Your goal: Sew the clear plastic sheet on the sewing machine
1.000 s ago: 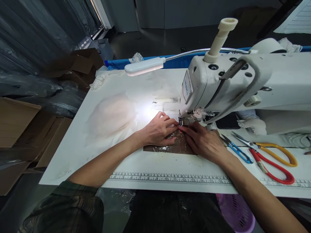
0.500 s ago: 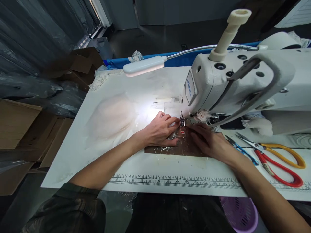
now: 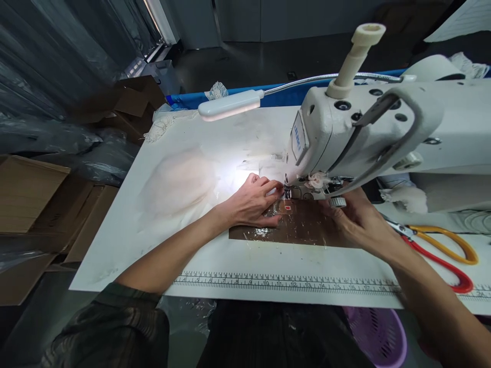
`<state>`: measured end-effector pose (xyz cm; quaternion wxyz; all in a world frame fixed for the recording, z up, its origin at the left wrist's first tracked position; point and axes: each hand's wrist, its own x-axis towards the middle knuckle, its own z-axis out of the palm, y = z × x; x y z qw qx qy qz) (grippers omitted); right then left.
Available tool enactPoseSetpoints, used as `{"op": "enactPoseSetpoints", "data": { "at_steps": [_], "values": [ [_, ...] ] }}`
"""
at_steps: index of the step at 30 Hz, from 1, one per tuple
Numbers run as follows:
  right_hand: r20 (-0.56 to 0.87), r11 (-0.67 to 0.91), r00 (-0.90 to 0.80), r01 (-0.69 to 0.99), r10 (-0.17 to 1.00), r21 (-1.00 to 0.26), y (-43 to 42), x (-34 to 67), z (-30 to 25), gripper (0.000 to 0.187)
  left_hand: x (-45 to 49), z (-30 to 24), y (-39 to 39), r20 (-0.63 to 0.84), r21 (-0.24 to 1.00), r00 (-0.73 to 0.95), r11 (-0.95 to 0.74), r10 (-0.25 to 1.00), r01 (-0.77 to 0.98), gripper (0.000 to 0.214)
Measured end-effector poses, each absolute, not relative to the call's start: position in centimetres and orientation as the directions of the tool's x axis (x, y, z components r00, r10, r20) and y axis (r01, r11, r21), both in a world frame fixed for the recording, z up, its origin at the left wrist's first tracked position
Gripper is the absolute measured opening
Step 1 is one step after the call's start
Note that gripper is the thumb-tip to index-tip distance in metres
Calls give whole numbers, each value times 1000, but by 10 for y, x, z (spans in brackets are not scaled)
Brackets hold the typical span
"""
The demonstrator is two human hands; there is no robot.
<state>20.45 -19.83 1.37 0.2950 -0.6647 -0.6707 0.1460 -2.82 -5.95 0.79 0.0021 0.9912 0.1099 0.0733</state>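
My left hand (image 3: 255, 202) rests by the presser foot (image 3: 287, 191) of a white sewing machine (image 3: 326, 128), fingers bent and fingertips at the foot, thumb apart. Whatever those fingers grip is too small to make out. Pale sheer fabric (image 3: 178, 176) lies left of it on the table. Beneath the needle area is a brown plate (image 3: 307, 225) with a small red-marked piece (image 3: 287, 208) and bits of thread. My right hand (image 3: 358, 214) is at the right of the machine head, beside a ridged knob (image 3: 337, 202); its fingertips are partly hidden behind the machine.
Scissors with orange and red handles (image 3: 445, 235) lie to the right, partly behind my right forearm. A printed ruler (image 3: 287, 283) runs along the front edge of the white table (image 3: 126, 245). A lamp (image 3: 230, 105) hangs over it. Cardboard boxes (image 3: 34, 189) stand left, a purple basket (image 3: 378, 332) below.
My right hand has moved right, from beside the presser foot to behind the knob, uncovering more of the brown plate. The blue snips are now hidden. My left hand stays in place.
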Motion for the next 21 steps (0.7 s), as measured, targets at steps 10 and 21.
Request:
{"op": "enactPoseSetpoints", "data": {
  "at_steps": [10,21],
  "values": [
    [373,172,-18,908,927,-382,-243,196,-30,43,-21,7,-52,178,160,928,-940,326,300,33],
    [455,232,-53,908,889,-348,-244,203,-51,44,5,31,16,141,444,822,-778,551,445,25]
  ]
}}
